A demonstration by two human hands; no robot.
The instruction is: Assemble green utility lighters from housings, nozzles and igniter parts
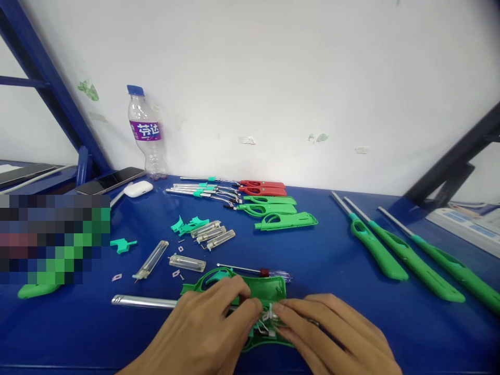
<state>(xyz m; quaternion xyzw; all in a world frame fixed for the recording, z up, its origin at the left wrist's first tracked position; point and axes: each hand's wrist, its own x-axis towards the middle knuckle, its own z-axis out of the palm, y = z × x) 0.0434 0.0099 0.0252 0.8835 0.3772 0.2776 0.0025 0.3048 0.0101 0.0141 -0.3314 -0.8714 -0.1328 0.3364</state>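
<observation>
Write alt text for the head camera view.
A left hand and right hand handle an open green lighter casing on a blue table. Beyond lie a screwdriver, clear tanks and, at right, three green lighters.

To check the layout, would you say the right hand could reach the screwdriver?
Probably yes: the screwdriver lies uncovered near the right hand, though that hand is busy at the open green lighter casing.

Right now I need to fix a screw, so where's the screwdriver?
In the head view, the screwdriver lies below centre, just beyond the green shell, its handle towards the right.
</observation>
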